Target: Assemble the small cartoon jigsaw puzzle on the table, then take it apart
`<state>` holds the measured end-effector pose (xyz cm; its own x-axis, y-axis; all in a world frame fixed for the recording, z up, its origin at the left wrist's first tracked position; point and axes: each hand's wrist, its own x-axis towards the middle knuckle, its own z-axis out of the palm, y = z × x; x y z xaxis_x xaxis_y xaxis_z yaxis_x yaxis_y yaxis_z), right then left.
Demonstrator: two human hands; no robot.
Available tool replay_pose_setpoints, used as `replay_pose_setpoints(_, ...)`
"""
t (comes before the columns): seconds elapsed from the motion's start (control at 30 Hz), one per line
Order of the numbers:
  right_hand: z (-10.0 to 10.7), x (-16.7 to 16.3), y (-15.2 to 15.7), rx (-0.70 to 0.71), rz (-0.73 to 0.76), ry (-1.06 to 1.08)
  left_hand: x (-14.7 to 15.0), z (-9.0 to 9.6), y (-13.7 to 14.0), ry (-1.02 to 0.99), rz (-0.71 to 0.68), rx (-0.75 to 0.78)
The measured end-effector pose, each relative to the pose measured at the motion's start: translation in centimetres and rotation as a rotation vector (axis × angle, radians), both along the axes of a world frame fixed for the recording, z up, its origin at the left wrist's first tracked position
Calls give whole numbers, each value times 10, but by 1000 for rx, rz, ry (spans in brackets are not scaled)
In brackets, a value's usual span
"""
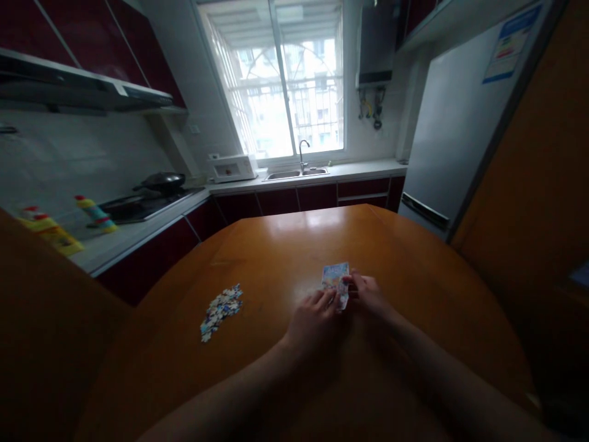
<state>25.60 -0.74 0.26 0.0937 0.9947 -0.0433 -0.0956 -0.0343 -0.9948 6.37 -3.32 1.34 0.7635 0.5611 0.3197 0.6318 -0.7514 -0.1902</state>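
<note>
A small, colourful jigsaw puzzle (pixel 335 272), with its pieces joined into a picture, lies flat on the wooden table. Over its lower left edge rests my left hand (pixel 313 314), fingers bent and laid on the surface. My right hand (pixel 367 291) is at the right edge, thumb and fingers closed on the picture's border; a loose piece between them cannot be made out. Parts of the picture's lower half are hidden by the fingers. To the left, apart from both hands, a pile of loose jigsaw pieces (pixel 221 312) is spread on the tabletop.
The round-edged wooden table (pixel 271 252) fills the foreground. Beyond it stand a counter with a sink (pixel 297 174), a microwave (pixel 233 168) and a stove with a black pan (pixel 163 182). Plastic bottles (pixel 96 215) are at the left; a fridge (pixel 453 123) is at the right.
</note>
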Motion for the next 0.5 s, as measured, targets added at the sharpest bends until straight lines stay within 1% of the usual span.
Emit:
replay_pose_setpoints(0.07, 1, 33, 16, 6, -131, -109, -3, -2, 2, -78, 8, -22)
replay_pose_setpoints(0.1, 1, 52, 23, 14, -210, -220, -9, -1, 4, -112, 13, -29)
replay_pose_setpoints(0.13, 1, 74, 29, -7, -288, -334, -19, 0, 7, -139, 25, -35)
replay_pose_setpoints(0.2, 0, 117, 37, -97, -429, -560, -52, 3, 18, -209, 98, -47)
replay_pose_setpoints(0.23, -1, 137, 39, -150, -486, -681, -74, 4, 25, -244, 154, -51)
replay_pose_setpoints(0.3, -6, 169, 39, -206, -543, -766, -125, 5, 40, -308, 285, -66)
replay_pose_setpoints(0.33, -9, 180, 38, -227, -555, -799, -154, 5, 47, -328, 362, -91)
replay_pose_setpoints(0.43, -15, 193, 34, -261, -569, -869, -234, -1, 59, -435, 605, -180)
replay_pose_setpoints(0.5, -14, 192, 32, -267, -598, -943, -276, -6, 62, -476, 706, -194)
